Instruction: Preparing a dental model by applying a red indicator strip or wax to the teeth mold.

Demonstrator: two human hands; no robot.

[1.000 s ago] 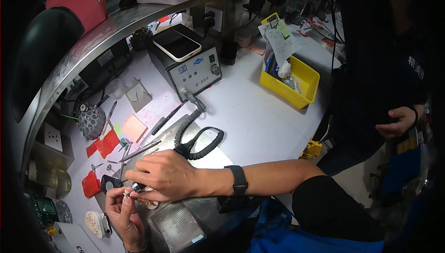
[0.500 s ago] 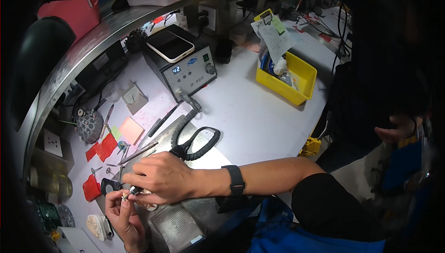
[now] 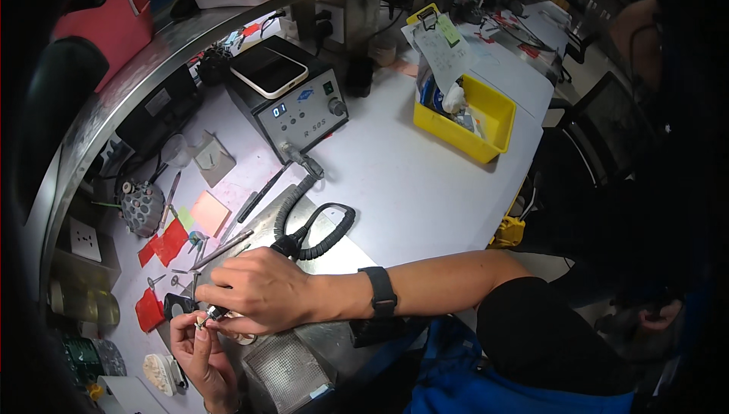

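Note:
My right hand (image 3: 262, 292) wraps round a rotary handpiece (image 3: 287, 245), its metal nose pointing down-left toward my left fingertips. A coiled black cord (image 3: 334, 247) links the handpiece to a grey control box (image 3: 307, 122) with a lit display. Between thumb and fingers, my left hand (image 3: 203, 361) pinches a small tooth-coloured piece (image 3: 200, 324), mostly covered by the fingers. The handpiece's tip is right at this piece; whether they touch I cannot tell. Both hands meet above the near left of the bench, beside a silver mesh grate (image 3: 285, 374).
A dental model (image 3: 159, 374) lies left of my left hand. Red sheets (image 3: 171, 241), loose burs and a round bur holder (image 3: 142, 207) are farther left. A phone (image 3: 269, 72) rests on the control box. A yellow bin (image 3: 463, 141) stands far right. Another person's hand (image 3: 661, 315) shows at right.
The control box's display reads a different, lower number. The view has shifted slightly, and the other person at right has moved lower and back. My hands keep the same grip.

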